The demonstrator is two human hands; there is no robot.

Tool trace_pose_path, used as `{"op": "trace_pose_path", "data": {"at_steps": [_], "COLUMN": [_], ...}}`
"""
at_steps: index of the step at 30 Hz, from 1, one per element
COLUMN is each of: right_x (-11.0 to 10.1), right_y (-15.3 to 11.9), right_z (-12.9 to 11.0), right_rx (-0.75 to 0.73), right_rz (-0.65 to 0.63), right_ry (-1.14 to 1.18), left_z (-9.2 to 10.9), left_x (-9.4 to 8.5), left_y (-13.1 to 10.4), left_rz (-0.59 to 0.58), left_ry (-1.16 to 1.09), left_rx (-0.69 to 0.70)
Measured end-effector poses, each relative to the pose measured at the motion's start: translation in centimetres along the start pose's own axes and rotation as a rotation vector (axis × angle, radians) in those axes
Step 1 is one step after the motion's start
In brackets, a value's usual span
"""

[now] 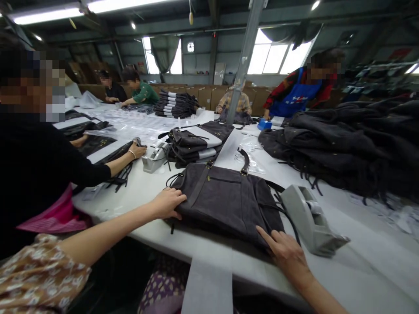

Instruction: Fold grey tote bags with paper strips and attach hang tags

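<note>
A dark grey bag [225,196] with straps and a front zipper lies flat near the table's front edge. My left hand [168,203] rests on its left side, fingers spread over the fabric with the thumb at the lower edge. At the bag's lower right corner is my right hand [285,249], index finger stretched out on the fabric and the other fingers partly curled. A long white paper strip [209,283] hangs over the table edge below the bag, and another white strip [227,150] shows behind it.
A grey tape dispenser [310,220] stands right of the bag, another [154,158] at the left. Behind are folded bags [193,141]; a large dark heap [356,139] fills the right. A co-worker's hand [138,149] is at the left dispenser. A metal post [244,65] rises beyond.
</note>
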State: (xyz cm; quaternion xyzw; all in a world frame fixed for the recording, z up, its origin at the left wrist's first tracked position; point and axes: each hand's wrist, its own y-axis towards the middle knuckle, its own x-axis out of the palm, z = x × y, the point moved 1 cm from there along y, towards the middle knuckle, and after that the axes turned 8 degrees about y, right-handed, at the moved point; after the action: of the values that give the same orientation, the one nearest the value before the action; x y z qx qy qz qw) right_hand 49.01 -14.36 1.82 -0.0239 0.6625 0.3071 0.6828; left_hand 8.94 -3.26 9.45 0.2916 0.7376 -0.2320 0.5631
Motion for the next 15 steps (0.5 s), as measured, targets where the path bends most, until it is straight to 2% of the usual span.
{"op": "trace_pose_path", "data": {"at_steps": [2, 4, 6, 10, 13, 15], "right_x": [-0.2, -0.4, -0.4, 0.2, -0.3, -1.6], "right_y": [0.4, 0.5, 0.4, -0.4, -0.5, 0.2], "right_z": [0.4, 0.6, 0.4, -0.4, -1.0, -1.5], "right_rx": [-0.016, -0.041, -0.045, 0.021, 0.051, 0.066], "right_rz": [-0.030, -0.059, -0.068, -0.073, -0.128, -0.188], "right_ry": [0.019, 0.023, 0.012, -0.026, -0.012, 0.034], "left_z": [-1.4, -1.6, -0.8, 1.4, 2.0, 2.2], "left_x": [0.6, 2.1, 4.0, 7.3, 8.1, 8.0], "left_y": [-0.8, -1.5, -2.0, -2.6, -3.0, -3.0], "left_rz": [0.008, 0.085, 0.146, 0.190, 0.229, 0.249], "left_ry": [0.003, 0.063, 0.115, 0.133, 0.129, 0.121], "left_rx": [0.023, -0.028, -0.090, -0.163, -0.176, -0.165]}}
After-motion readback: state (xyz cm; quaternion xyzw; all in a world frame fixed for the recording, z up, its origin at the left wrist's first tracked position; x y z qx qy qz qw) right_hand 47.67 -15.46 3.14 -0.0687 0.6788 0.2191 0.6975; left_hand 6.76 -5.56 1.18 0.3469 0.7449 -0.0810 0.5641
